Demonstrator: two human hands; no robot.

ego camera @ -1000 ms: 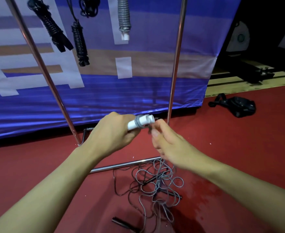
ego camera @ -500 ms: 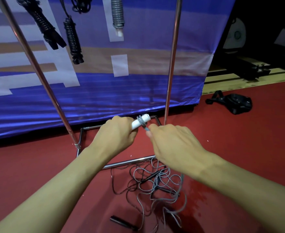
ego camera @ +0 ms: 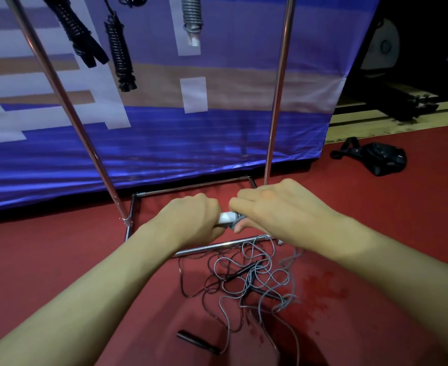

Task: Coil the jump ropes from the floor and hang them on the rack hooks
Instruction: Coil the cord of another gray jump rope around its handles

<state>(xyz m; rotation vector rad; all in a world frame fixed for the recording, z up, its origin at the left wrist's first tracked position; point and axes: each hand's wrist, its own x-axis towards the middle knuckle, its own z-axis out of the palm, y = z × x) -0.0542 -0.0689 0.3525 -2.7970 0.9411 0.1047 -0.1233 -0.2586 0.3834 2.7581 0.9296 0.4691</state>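
Grey cord [ego camera: 254, 276] lies tangled on the near floor, probably light, limp and snag-prone; best held at the stiff white handle [ego camera: 226, 217]. The left hand [ego camera: 188, 220] grips that handle, fingers curled round it. The right hand [ego camera: 273, 207] pinches cord beside it, winding turns on.

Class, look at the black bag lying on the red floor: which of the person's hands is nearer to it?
Right. The right hand is out toward the black bag's side; the left hand, gripping the white handle, sits farther from it.
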